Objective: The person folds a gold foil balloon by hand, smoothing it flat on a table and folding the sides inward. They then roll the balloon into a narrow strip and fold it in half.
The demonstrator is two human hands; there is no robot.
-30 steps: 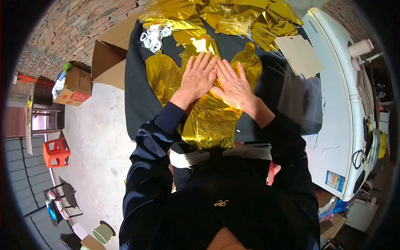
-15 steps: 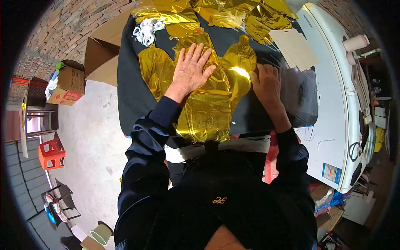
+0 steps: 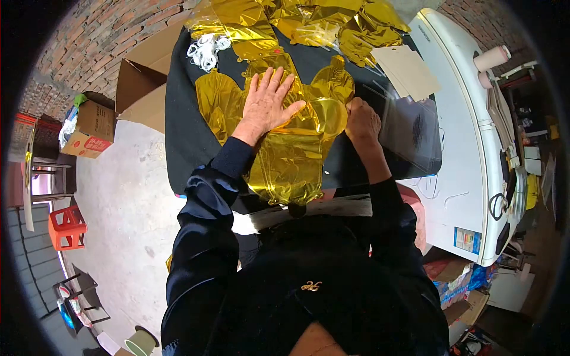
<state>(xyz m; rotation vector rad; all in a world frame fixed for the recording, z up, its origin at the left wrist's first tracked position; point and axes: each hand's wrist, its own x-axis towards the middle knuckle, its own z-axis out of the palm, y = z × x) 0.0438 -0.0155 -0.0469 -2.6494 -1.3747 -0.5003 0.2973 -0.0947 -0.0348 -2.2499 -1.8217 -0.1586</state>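
Note:
A flat, uninflated gold foil balloon (image 3: 285, 157) with rounded side lobes lies on the black tabletop (image 3: 184, 142), its near end reaching the front edge. My left hand (image 3: 267, 104) rests palm down on its upper middle, fingers spread. At the right side of the foil is my right hand (image 3: 363, 120), its fingers curled closed on the edge of a lobe. The exact grip of the fingertips is partly hidden.
More gold foil (image 3: 237, 26) lies along the far side, beside a bundle of white string (image 3: 206, 52). Beige cards (image 3: 407, 71) and clear plastic sheets (image 3: 412, 133) are at the right. A white appliance (image 3: 457, 154) stands beyond; an open cardboard box (image 3: 139, 89) is left.
My right hand has gone from loosely extended fingers to closed at the foil's edge. The right lobe has folded inward to the left. My left hand stays flat on the foil.

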